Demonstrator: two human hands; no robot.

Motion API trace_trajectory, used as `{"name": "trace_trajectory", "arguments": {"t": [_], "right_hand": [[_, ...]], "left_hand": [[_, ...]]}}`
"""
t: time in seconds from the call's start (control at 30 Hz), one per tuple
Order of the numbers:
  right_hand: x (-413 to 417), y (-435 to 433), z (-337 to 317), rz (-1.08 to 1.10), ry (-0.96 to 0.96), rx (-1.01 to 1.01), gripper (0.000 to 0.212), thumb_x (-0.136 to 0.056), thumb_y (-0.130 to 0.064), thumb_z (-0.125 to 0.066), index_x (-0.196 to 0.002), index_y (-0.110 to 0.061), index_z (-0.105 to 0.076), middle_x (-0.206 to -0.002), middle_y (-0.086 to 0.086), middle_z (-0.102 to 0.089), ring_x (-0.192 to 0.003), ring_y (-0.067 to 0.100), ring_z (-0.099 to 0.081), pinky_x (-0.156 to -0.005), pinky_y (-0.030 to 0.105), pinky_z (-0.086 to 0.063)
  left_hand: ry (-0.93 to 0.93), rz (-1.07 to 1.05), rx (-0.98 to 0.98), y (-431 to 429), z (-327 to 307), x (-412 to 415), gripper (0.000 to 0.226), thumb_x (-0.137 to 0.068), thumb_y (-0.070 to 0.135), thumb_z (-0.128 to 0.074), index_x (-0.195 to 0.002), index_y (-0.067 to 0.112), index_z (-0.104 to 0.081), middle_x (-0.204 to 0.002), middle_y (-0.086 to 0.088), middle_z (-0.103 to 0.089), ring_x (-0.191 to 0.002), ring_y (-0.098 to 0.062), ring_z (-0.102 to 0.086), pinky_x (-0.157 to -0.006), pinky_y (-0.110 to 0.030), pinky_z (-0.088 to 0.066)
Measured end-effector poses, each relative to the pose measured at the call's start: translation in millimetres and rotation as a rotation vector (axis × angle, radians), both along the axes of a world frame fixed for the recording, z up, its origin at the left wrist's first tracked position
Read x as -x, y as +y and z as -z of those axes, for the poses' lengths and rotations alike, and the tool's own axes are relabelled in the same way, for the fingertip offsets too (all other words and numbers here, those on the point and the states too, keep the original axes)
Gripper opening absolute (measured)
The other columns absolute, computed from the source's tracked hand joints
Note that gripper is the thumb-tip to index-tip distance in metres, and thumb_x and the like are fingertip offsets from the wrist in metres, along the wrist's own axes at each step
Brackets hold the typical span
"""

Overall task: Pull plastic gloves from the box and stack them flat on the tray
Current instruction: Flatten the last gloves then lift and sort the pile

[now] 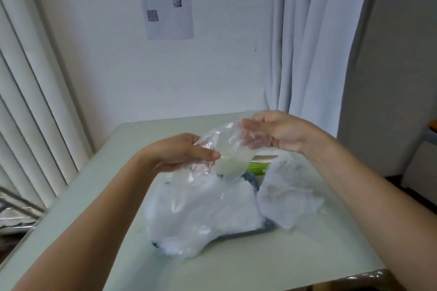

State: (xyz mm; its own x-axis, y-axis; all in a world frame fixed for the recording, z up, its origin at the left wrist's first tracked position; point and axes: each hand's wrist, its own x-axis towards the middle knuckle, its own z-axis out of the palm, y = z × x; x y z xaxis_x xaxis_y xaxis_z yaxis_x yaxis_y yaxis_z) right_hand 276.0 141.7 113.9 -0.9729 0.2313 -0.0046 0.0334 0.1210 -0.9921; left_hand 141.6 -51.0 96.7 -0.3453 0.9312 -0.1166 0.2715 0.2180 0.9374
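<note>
— Forearms [78,227], lower corners of frame; what do they end in?
— Item one: left hand [186,152], thumb pinching the low end of a clear glove [224,146], mid-frame above the tray [250,231]. Item two: right hand [276,134], fingers curled round its top end
— Handling?
— Likely near weightless, limp, clingy; best taken by opposite edges and spread over the heaped pile [203,210]

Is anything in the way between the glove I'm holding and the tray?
Nothing visible. The left hand and right hand hold the glove just above the tray; only the glove pile lies there.
</note>
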Motion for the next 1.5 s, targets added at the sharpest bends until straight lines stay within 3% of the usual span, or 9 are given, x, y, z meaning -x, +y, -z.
{"name": "trace_trajectory", "arguments": {"t": [0.2,0.3,0.43,0.6,0.73,0.9,1.17,1.33,1.5], "right_hand": [[30.2,-11.6,32.1,0.121,0.026,-0.329,0.017,-0.070,-0.013,-0.083,-0.081,-0.022,-0.074,-0.087,-0.008,-0.074,-0.085,0.010,-0.069,-0.089,0.038,-0.053],[35.9,-13.8,39.6,0.204,0.193,-0.522,0.016,-0.070,-0.011,-0.083,-0.072,-0.019,-0.069,-0.076,-0.003,-0.066,-0.068,0.006,-0.058,-0.062,0.023,-0.050],[43.3,-10.1,74.3,0.135,0.341,-0.870,0.038,-0.066,0.009,-0.070,-0.070,-0.029,-0.063,-0.086,-0.002,-0.067,-0.083,0.012,-0.061,-0.079,0.025,-0.049],[48.6,6.2,147.0,-0.031,0.166,-1.066,0.033,-0.072,0.012,-0.058,-0.087,-0.015,-0.069,-0.092,-0.005,-0.068,-0.097,0.020,-0.060,-0.080,0.034,-0.049],[47.3,11.8,170.1,-0.112,-0.039,-1.033,0.049,-0.088,0.005,-0.046,-0.114,-0.029,-0.069,-0.124,-0.022,-0.059,-0.131,0.003,-0.037,-0.116,0.025,-0.023],[48.6,19.2,170.0,-0.303,-0.115,-1.108,0.058,-0.087,0.009,-0.041,-0.125,-0.030,-0.063,-0.140,-0.015,-0.050,-0.137,0.004,-0.035,-0.120,0.033,-0.011],[44.1,14.0,153.8,-0.528,-0.317,-1.123,0.083,-0.084,0.013,-0.027,-0.141,-0.046,-0.037,-0.157,-0.018,-0.015,-0.145,-0.002,-0.004,-0.120,0.033,0.007],[42.7,5.9,136.5,-0.599,-0.369,-1.114,0.081,-0.086,0.011,-0.027,-0.139,-0.049,-0.039,-0.158,-0.019,-0.004,-0.146,0.005,0.000,-0.115,0.024,0.008],[42.9,1.2,124.6,-0.609,-0.425,-1.168,0.077,-0.087,0.010,-0.028,-0.143,-0.043,-0.036,-0.157,-0.020,-0.001,-0.146,0.007,0.003,-0.110,0.016,0.001]], "left_hand": [[0.360,-0.293,-0.004,-16.2,18.0,22.7,0.022,-0.079,0.016,-0.077,-0.066,0.012,-0.059,-0.056,0.007,-0.055,-0.052,-0.007,-0.049,-0.053,-0.018,-0.038],[0.760,-0.485,-0.100,-17.8,35.7,34.3,0.021,-0.076,0.023,-0.079,-0.074,0.017,-0.059,-0.064,0.009,-0.054,-0.057,-0.005,-0.047,-0.052,-0.016,-0.033],[0.982,-0.303,-0.200,-22.4,70.3,35.4,0.031,-0.072,0.027,-0.082,-0.089,0.025,-0.056,-0.088,0.008,-0.058,-0.082,-0.012,-0.052,-0.075,-0.010,-0.035],[1.238,-0.104,-0.016,-25.6,120.3,28.3,0.008,-0.082,0.018,-0.072,-0.082,0.021,-0.064,-0.081,0.007,-0.064,-0.082,-0.014,-0.060,-0.114,-0.036,-0.024],[1.311,-0.052,-0.033,-36.8,144.6,29.2,0.034,-0.057,0.012,-0.086,-0.068,0.028,-0.057,-0.064,0.017,-0.057,-0.064,-0.004,-0.055,-0.095,-0.037,-0.049],[1.288,-0.020,-0.035,-46.1,141.3,20.2,0.027,-0.067,0.013,-0.078,-0.075,0.028,-0.056,-0.069,0.017,-0.054,-0.067,-0.001,-0.051,-0.100,-0.024,-0.030],[0.484,-0.057,0.280,-54.5,59.5,-0.7,0.031,-0.093,0.046,-0.053,-0.087,0.020,-0.068,-0.067,0.003,-0.073,-0.067,-0.006,-0.067,-0.077,-0.022,-0.048],[0.743,-0.229,0.013,-14.1,55.9,6.2,0.013,-0.094,0.022,-0.058,-0.091,0.018,-0.069,-0.080,0.008,-0.072,-0.072,-0.003,-0.068,-0.074,-0.022,-0.054],[0.837,0.024,0.255,23.9,98.7,21.2,0.011,-0.086,0.014,-0.066,-0.095,0.013,-0.072,-0.093,0.002,-0.072,-0.086,-0.011,-0.065,-0.081,-0.020,-0.049]]}}
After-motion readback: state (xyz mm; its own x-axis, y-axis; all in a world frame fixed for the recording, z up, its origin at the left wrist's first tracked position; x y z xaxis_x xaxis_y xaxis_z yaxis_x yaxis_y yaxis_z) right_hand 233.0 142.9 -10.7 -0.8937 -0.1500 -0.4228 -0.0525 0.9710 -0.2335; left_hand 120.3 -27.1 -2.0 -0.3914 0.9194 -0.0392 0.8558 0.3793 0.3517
